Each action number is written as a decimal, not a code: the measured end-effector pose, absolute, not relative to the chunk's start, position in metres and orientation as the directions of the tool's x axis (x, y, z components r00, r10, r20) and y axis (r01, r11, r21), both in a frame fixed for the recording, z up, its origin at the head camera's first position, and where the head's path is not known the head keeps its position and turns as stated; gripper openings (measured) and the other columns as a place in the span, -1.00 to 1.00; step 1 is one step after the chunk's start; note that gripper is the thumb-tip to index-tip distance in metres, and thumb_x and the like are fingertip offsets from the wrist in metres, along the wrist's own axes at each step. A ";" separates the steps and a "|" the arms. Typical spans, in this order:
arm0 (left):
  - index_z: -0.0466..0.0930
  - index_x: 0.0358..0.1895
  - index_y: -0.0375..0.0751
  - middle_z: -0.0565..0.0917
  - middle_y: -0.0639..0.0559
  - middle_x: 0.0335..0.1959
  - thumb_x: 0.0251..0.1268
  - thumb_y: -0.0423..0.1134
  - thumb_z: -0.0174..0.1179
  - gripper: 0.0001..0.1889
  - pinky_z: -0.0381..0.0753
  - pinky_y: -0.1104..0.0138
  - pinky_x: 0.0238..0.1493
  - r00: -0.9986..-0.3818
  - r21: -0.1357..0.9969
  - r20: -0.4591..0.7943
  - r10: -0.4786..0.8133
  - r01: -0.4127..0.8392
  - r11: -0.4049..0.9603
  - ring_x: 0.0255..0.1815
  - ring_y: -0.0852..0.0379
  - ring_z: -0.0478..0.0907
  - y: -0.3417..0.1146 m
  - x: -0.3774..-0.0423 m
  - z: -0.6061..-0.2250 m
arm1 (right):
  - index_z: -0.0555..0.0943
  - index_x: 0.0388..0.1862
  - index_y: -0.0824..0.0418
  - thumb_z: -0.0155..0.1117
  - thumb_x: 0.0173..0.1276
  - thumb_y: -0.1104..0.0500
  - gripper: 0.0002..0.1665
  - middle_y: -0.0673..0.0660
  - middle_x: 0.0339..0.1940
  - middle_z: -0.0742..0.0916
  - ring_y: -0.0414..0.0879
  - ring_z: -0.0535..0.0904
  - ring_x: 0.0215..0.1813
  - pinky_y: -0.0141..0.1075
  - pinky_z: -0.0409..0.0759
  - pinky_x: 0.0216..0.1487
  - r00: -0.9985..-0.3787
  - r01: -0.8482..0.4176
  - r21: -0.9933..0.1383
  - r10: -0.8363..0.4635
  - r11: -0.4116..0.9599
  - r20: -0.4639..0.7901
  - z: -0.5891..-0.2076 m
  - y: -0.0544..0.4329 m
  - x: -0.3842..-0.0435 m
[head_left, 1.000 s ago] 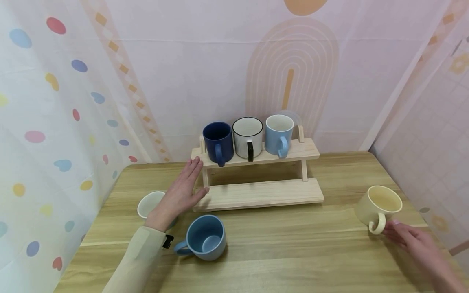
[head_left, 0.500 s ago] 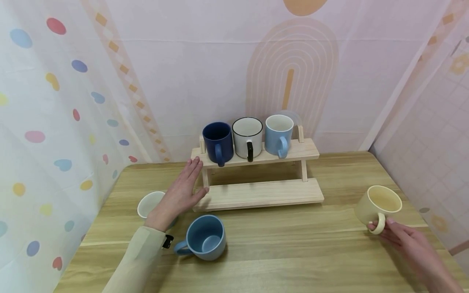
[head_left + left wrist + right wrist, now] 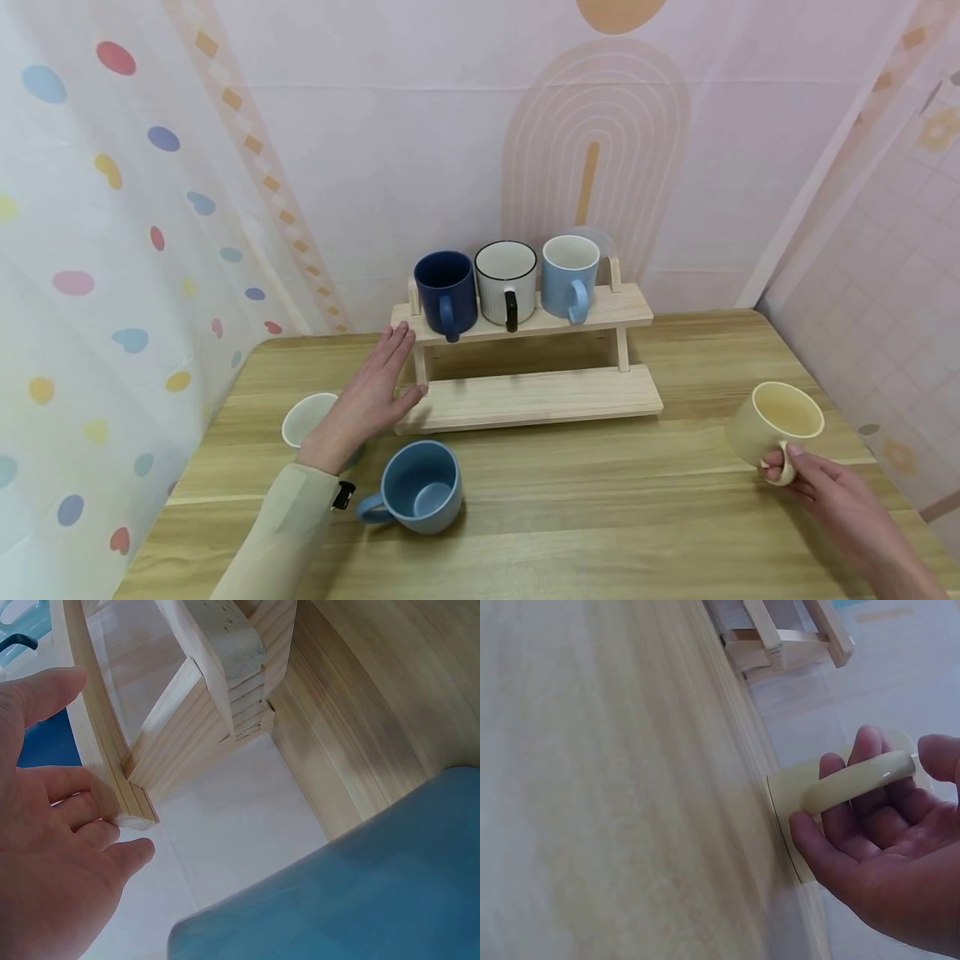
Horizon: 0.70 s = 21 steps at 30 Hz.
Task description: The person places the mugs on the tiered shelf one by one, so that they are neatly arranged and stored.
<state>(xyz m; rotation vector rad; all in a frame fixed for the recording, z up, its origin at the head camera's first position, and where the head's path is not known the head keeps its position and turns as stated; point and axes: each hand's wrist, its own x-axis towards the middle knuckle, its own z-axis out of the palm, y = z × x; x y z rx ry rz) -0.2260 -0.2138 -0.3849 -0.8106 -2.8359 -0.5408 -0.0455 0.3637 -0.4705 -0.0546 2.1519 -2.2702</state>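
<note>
A pale yellow mug stands upright at the table's right side. My right hand grips it by the handle, with fingers curled through the loop and the thumb near its upper end in the right wrist view. My left hand rests with extended fingers against the left end of a two-tier wooden shelf. On the upper tier stand a dark blue mug, a white ribbed mug with a black rim and handle, and a light blue mug. Their handles face forward.
A grey-blue mug sits on the wooden table in front of the shelf, handle to the left. Behind my left wrist stands a partly hidden mug with a white inside. Patterned curtains enclose the back and sides.
My right hand's fingers have moved into the yellow mug's handle and curled round it. The left hand and the other mugs have stayed where they were.
</note>
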 end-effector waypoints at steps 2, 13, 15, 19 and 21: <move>0.07 0.60 -0.49 0.01 -0.33 0.67 0.42 -0.15 0.30 -0.14 0.04 -0.14 0.60 -0.843 0.301 0.233 0.485 0.536 0.789 0.68 -0.31 -0.13 -0.214 -0.226 -0.385 | 0.69 -0.10 0.30 -0.22 0.76 0.18 -0.52 -0.04 -0.16 0.76 -0.29 0.71 -0.01 -0.47 0.66 0.02 -0.999 -0.021 -0.998 -0.030 -0.064 0.023 -0.471 0.363 -0.045; 0.08 0.59 -0.50 0.02 -0.34 0.67 0.42 -0.16 0.31 -0.15 0.04 -0.14 0.59 -0.842 0.305 0.236 0.486 0.539 0.785 0.68 -0.32 -0.12 -0.213 -0.226 -0.383 | 0.58 -0.24 0.40 -0.18 0.75 0.25 -0.57 0.02 -0.20 0.76 -0.25 0.75 -0.07 -0.49 0.65 0.04 -0.995 -0.101 -0.991 0.020 -0.085 0.100 -0.469 0.356 -0.042; 0.08 0.59 -0.50 0.02 -0.34 0.67 0.42 -0.16 0.31 -0.14 0.03 -0.15 0.59 -0.843 0.307 0.235 0.485 0.538 0.785 0.68 -0.32 -0.12 -0.213 -0.226 -0.383 | 0.60 -0.23 0.38 -0.15 0.74 0.26 -0.59 0.01 -0.21 0.77 -0.26 0.76 -0.07 -0.50 0.65 0.04 -0.993 -0.110 -0.990 0.046 -0.094 0.106 -0.467 0.354 -0.042; 0.08 0.59 -0.50 0.02 -0.34 0.67 0.42 -0.15 0.30 -0.14 0.03 -0.15 0.59 -0.843 0.309 0.233 0.485 0.537 0.785 0.68 -0.31 -0.13 -0.214 -0.226 -0.383 | 0.62 -0.23 0.38 -0.12 0.73 0.25 -0.60 0.01 -0.21 0.79 -0.26 0.77 -0.07 -0.50 0.65 0.03 -0.992 -0.112 -0.989 0.073 -0.094 0.105 -0.463 0.350 -0.041; 0.08 0.59 -0.50 0.02 -0.34 0.67 0.42 -0.15 0.30 -0.14 0.04 -0.15 0.59 -0.842 0.309 0.235 0.486 0.539 0.784 0.68 -0.31 -0.12 -0.214 -0.226 -0.384 | 0.61 -0.23 0.39 -0.13 0.73 0.24 -0.60 0.00 -0.19 0.79 -0.26 0.77 -0.06 -0.51 0.65 0.04 -0.991 -0.116 -0.990 0.073 -0.083 0.110 -0.461 0.349 -0.041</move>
